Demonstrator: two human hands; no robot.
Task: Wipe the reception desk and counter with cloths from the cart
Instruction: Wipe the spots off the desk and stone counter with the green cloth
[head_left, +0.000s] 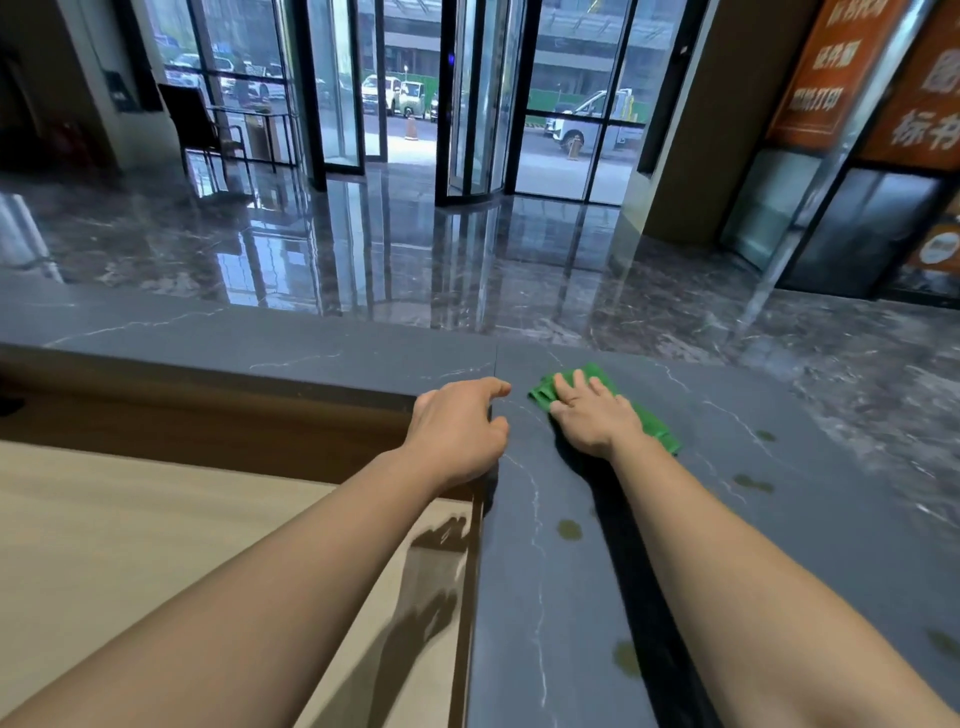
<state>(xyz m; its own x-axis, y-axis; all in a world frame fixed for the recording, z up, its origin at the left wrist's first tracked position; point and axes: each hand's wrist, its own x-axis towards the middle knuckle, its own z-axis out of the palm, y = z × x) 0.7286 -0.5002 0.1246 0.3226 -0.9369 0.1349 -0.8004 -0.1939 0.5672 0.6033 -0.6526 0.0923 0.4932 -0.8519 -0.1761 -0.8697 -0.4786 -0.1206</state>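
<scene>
Pressing down with spread fingers (563, 385), the right hand (592, 418) pins the green cloth (655, 427) flat on the dark table (779, 519), soft, light stuff that looks best driven under a broad palm, left hand (457, 431) loosely curled alongside.

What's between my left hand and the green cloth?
In the head view, only bare counter with a thin seam lies between left hand and green cloth.

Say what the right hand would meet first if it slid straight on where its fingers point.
Probably nothing: ahead of the right hand lies only bare counter up to its far edge; the left hand sits aside.
</scene>
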